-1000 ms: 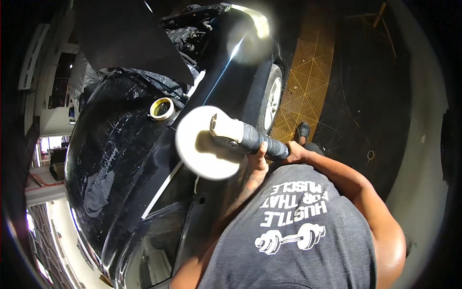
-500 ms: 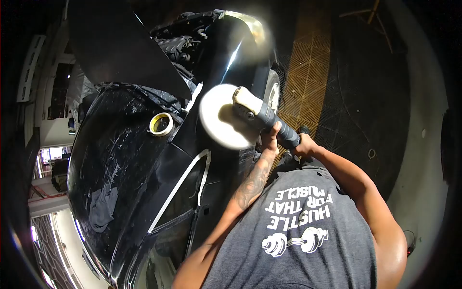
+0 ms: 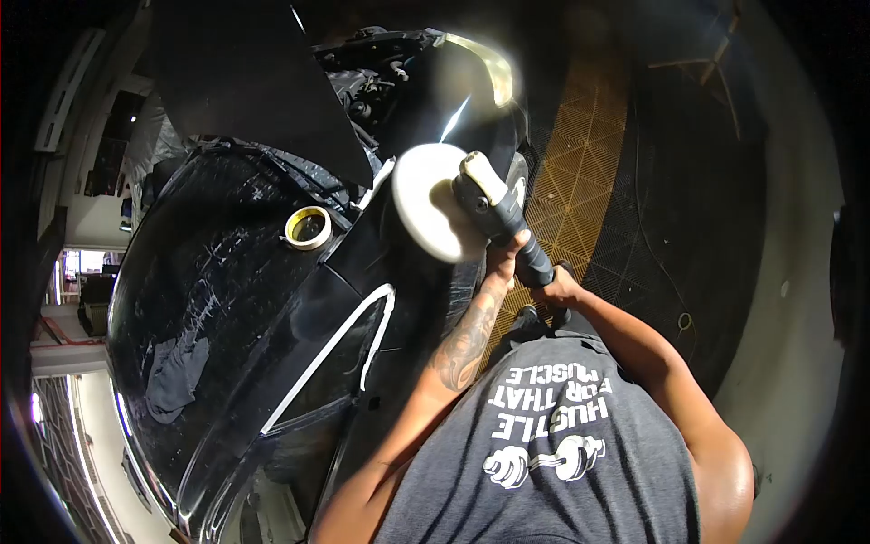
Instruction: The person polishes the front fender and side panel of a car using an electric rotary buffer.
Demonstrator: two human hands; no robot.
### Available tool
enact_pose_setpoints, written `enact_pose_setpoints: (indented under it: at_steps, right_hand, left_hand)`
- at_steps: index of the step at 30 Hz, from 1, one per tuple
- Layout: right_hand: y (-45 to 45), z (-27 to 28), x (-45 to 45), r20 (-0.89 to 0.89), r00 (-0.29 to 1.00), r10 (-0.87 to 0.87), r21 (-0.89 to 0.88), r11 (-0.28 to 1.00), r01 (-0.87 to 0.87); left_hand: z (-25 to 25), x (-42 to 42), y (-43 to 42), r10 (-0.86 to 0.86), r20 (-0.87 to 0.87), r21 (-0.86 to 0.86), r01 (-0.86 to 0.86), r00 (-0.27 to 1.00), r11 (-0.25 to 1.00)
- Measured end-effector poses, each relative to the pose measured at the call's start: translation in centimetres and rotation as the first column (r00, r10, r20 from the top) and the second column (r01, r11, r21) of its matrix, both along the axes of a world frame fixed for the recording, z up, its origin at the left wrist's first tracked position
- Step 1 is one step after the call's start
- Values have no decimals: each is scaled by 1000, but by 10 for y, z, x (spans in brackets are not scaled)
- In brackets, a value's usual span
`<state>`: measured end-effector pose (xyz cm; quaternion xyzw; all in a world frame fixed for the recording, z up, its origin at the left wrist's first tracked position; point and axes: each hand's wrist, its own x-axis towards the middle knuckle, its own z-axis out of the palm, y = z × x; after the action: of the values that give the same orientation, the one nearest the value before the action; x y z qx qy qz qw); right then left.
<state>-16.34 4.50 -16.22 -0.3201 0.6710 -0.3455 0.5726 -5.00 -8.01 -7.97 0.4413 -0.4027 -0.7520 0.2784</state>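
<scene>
A rotary polisher [image 3: 494, 204] with a dark body and pale head is held in both hands. Its round white buffing pad [image 3: 433, 204] is blurred, as if spinning, against the glossy black front fender [image 3: 426, 118]. My left hand [image 3: 506, 257] is closed around the underside of the polisher's body, thumb showing on its side. Around the rear end of the handle, my right hand [image 3: 559, 288] is wrapped. Some fingers of both hands are hidden by the tool.
A yellowish tape roll [image 3: 308, 228] and a grey cloth [image 3: 177, 376] lie on the car's dusty windshield area. White masking tape [image 3: 313, 367] edges the side window. The hood [image 3: 245, 91] stands raised. Yellow floor tiles [image 3: 584, 136] and a thin cord [image 3: 643, 218] lie to the right.
The polisher and both hands have shifted slightly up and right in view, with the pad still on the fender. The whole view has also shifted slightly. Both grips stay the same.
</scene>
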Motion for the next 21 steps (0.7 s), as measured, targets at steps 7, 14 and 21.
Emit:
enact_pose_setpoints:
  at_steps: [7,14,21]
  right_hand:
    - [22,16,19,-55,992,116,2,993,-116]
    - [41,13,30,-59,982,177,-100,978,-182]
    - [42,47,30,-122,933,338,-109,930,-351]
  left_hand:
    - [10,33,33,68,-46,-66,-71,997,995]
    - [21,59,68,186,-134,-70,-197,973,978]
    - [16,81,99,272,-212,-118,-301,939,946]
